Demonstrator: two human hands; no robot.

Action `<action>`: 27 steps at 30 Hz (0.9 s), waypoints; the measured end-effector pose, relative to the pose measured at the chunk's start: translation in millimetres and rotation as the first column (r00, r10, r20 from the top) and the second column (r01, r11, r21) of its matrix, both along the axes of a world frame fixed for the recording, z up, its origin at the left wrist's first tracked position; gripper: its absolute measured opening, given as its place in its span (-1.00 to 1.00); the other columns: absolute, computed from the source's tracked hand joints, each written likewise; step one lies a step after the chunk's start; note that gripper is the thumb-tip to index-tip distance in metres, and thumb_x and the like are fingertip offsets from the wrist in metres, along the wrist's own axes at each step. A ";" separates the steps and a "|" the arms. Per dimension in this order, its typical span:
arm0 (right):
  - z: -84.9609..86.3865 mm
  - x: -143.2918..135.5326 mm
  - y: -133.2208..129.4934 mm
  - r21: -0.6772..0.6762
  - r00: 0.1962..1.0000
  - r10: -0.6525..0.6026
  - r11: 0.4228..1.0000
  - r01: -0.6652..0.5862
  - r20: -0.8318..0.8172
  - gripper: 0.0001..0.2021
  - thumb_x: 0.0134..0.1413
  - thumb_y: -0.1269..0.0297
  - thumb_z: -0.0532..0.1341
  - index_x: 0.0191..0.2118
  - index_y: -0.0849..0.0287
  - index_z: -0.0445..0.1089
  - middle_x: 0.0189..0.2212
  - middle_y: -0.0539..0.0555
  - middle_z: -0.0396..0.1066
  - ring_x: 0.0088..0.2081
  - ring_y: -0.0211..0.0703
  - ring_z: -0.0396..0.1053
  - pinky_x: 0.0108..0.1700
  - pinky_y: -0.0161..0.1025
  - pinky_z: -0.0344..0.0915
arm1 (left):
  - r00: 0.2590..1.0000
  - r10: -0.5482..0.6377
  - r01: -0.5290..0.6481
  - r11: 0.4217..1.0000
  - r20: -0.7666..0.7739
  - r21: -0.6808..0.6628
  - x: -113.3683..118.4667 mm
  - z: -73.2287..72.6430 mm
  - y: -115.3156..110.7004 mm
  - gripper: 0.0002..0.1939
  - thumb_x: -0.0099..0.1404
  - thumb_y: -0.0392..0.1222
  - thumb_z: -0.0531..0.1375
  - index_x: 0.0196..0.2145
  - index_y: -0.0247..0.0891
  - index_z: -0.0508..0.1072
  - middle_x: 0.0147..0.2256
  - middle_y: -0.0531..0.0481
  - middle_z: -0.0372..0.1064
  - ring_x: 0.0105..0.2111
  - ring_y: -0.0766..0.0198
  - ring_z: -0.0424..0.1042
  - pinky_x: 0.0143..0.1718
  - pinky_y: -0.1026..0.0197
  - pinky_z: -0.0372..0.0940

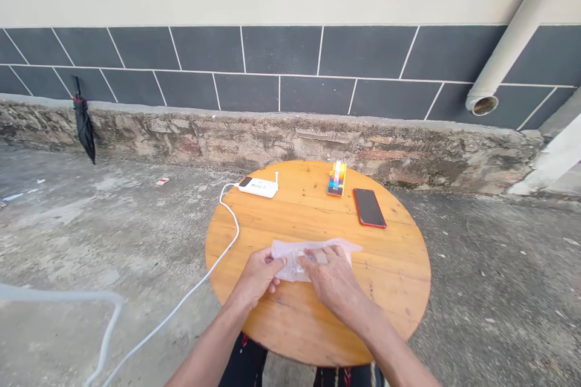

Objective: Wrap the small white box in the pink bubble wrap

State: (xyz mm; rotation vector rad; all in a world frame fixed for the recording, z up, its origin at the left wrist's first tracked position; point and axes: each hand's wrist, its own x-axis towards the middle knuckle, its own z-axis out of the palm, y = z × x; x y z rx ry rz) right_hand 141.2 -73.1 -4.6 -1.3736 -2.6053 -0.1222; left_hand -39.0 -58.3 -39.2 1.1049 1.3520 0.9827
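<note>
A pinkish, translucent plastic wrap [290, 249] lies near the front middle of the round wooden table [290, 211], with a small clear and white item inside or under it that I cannot make out. The left edge of the wrap is pinched between the thumb and fingers of my left hand [259, 272]. My right hand [332, 275] rests palm down over the wrap's right part, fingers spread and touching it.
A white power strip [258, 187] with a white cable sits at the table's back left. Behind the wrap are a tape dispenser [336, 179] and a red-edged phone [370, 208]. A black umbrella [84, 124] leans on the wall.
</note>
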 end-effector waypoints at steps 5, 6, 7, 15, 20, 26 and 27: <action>5.5 0.3 1.9 -0.052 1.000 0.020 0.998 -0.020 -0.003 -0.66 0.18 0.50 0.06 -0.01 0.04 0.37 0.01 0.08 0.36 -0.05 0.02 0.25 -0.03 -0.07 -0.01 | 0.990 0.014 -0.015 1.000 0.137 0.004 13.1 3.4 -1.5 -0.59 -0.06 0.07 0.25 -0.41 -0.36 0.39 -0.64 0.07 0.30 -0.72 0.44 0.18 -0.76 0.41 0.08; 6.6 0.1 2.3 -0.059 1.000 0.025 0.998 -0.025 -0.004 -0.66 0.18 0.50 0.06 -0.01 0.04 0.37 0.01 0.08 0.35 -0.05 0.01 0.25 -0.03 -0.07 0.00 | 0.988 0.017 -0.018 1.000 0.152 0.009 15.4 4.1 -1.7 -0.60 -0.06 0.06 0.25 -0.41 -0.36 0.39 -0.64 0.07 0.30 -0.71 0.43 0.19 -0.76 0.40 0.08; 7.6 -0.1 2.7 -0.062 1.000 0.028 0.998 -0.028 -0.005 -0.66 0.17 0.51 0.06 -0.01 0.04 0.38 0.01 0.08 0.35 -0.06 0.00 0.25 -0.03 -0.07 0.00 | 0.986 0.019 -0.022 1.000 0.163 0.015 17.4 4.7 -1.8 -0.61 -0.06 0.05 0.24 -0.41 -0.36 0.40 -0.64 0.06 0.30 -0.70 0.43 0.19 -0.76 0.40 0.09; 12.5 2.3 5.7 -0.105 0.990 0.045 0.993 -0.060 -0.136 -0.77 0.14 0.48 0.12 -0.16 0.07 0.42 -0.14 0.04 0.38 -0.12 -0.07 0.26 -0.05 -0.16 0.08 | 0.988 0.027 -0.043 0.994 0.151 0.103 26.2 5.6 -4.4 -0.78 0.03 -0.07 0.19 -0.52 -0.31 0.33 -0.67 0.11 0.25 -0.69 0.44 0.17 -0.69 0.40 0.05; 11.1 4.0 7.7 -0.127 0.962 0.002 0.991 -0.038 -0.274 -0.67 0.01 0.54 0.21 -0.07 0.16 0.34 -0.14 0.09 0.42 -0.07 -0.04 0.28 -0.01 -0.16 0.12 | 0.996 0.030 -0.045 0.984 0.089 0.171 30.8 2.9 -7.3 -0.79 0.07 -0.09 0.17 -0.54 -0.30 0.32 -0.69 0.16 0.18 -0.70 0.45 0.11 -0.66 0.39 0.03; 4.9 5.9 8.2 -0.114 0.951 -0.022 0.993 -0.014 -0.309 -0.59 -0.02 0.55 0.22 0.00 0.18 0.30 -0.14 0.12 0.43 -0.08 -0.02 0.31 -0.01 -0.12 0.19 | 0.999 -0.034 0.036 0.976 -0.011 0.214 32.3 6.2 -9.9 -0.81 0.10 -0.11 0.16 -0.46 -0.31 0.40 -0.56 0.08 0.32 -0.61 0.39 0.21 -0.59 0.35 0.15; 4.2 6.2 8.2 -0.112 0.952 -0.028 0.994 -0.007 -0.306 -0.59 -0.01 0.54 0.22 0.00 0.18 0.30 -0.15 0.13 0.43 -0.08 -0.02 0.31 -0.02 -0.12 0.20 | 0.998 -0.052 0.061 0.970 -0.046 0.233 32.1 7.3 -11.5 -0.83 0.09 -0.14 0.16 -0.43 -0.31 0.43 -0.51 0.05 0.36 -0.57 0.36 0.26 -0.54 0.34 0.18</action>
